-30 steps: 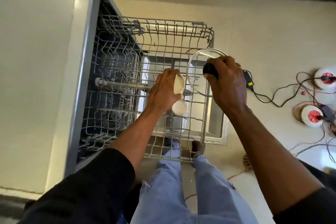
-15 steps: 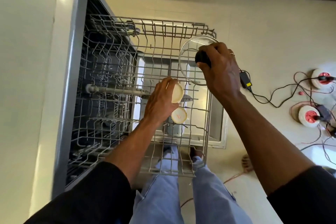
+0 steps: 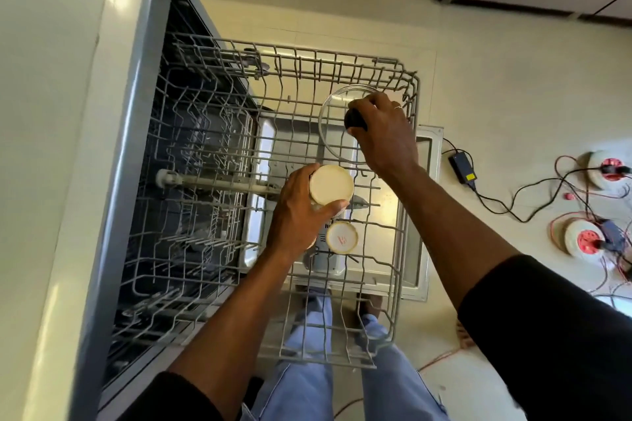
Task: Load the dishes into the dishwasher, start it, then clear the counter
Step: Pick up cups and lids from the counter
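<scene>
The glass lid [image 3: 338, 126], rigid, breakable and probably slick, is best held by its black knob [image 3: 355, 120]; the right hand [image 3: 384, 133] is closed on that knob over the far right of the upper rack [image 3: 396, 270]. The left hand [image 3: 297, 215] wraps one of two light cream cups [image 3: 331, 183]; the other cup [image 3: 342, 237] sits inverted in the rack, just nearer.

Black long sleeves [image 3: 547, 328] pushed up both forearms, bare from there down. Light blue jeans [image 3: 307, 383] on the legs. A thin ring [image 3: 398, 107] sits on a finger of the right hand [image 3: 383, 133]; the left hand [image 3: 297, 215] is bare.
</scene>
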